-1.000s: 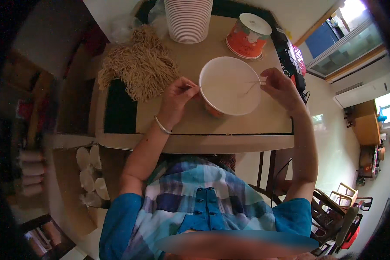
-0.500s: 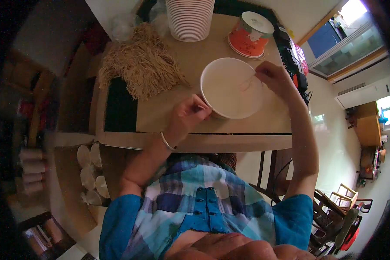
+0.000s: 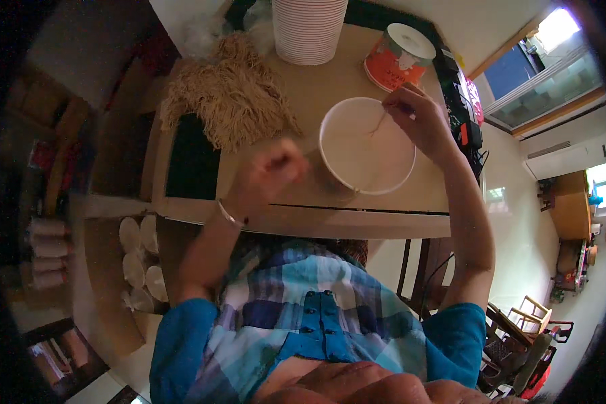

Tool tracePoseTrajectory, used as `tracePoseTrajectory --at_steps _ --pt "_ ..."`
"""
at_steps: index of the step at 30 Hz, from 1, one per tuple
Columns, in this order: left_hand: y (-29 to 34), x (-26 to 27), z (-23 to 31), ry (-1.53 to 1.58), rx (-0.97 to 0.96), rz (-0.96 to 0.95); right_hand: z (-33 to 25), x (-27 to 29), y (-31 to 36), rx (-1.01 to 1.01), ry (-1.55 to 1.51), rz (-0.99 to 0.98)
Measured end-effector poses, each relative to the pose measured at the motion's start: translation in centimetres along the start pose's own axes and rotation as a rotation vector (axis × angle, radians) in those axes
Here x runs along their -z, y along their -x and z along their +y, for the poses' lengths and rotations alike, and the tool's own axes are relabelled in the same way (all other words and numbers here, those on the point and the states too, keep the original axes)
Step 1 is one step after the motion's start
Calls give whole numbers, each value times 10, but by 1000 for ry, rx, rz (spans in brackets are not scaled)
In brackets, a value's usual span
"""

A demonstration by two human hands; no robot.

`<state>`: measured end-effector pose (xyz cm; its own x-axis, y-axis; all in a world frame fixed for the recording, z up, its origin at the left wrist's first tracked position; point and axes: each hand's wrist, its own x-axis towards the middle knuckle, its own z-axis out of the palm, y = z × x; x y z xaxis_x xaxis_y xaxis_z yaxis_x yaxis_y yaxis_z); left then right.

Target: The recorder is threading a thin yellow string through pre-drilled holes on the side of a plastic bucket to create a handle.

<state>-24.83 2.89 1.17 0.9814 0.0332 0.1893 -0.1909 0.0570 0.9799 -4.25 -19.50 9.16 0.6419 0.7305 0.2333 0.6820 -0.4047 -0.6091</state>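
The table (image 3: 316,87) is extending beneath and around the open tub (image 3: 362,160), presenting a tan surface. A heap of beige yarn (image 3: 232,101) is lying loose to the open tub's left, farther from me. A stack of white tubs (image 3: 308,34) is standing beyond the open tub, toward its left. The open tub itself is resting with its mouth facing up toward me. An orange printed tub (image 3: 398,57) is standing beyond it to the right, white end uppermost.

My left hand (image 3: 271,172) is hovering left of the open tub, fingers curled; blur is covering the fingertips, so I cannot tell whether that grip is holding anything. My right hand (image 3: 417,116) is pinching, its grip narrow, a thin strand (image 3: 378,128) that is trailing over the open tub's mouth.
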Motion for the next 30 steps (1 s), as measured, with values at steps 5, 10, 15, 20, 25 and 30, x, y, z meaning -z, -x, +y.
tracePoseTrajectory --at_steps 5,10,15,20,25,30 --pt "-69 -7 48 -604 -253 60 -15 5 4 317 -98 3" --pt "-144 -31 9 -694 -768 -22 -20 2 10 306 -263 -37" --pt "-169 -29 -15 -737 -568 -183 -15 0 18 283 -381 -40" --pt "-163 -15 -17 -757 -368 -281 -5 -12 34 217 -223 -130" --pt "-122 -18 0 -972 -259 -231 7 -16 32 246 -9 -232" --pt "-82 -44 11 -1013 -54 -280 24 -21 11 423 148 -244"
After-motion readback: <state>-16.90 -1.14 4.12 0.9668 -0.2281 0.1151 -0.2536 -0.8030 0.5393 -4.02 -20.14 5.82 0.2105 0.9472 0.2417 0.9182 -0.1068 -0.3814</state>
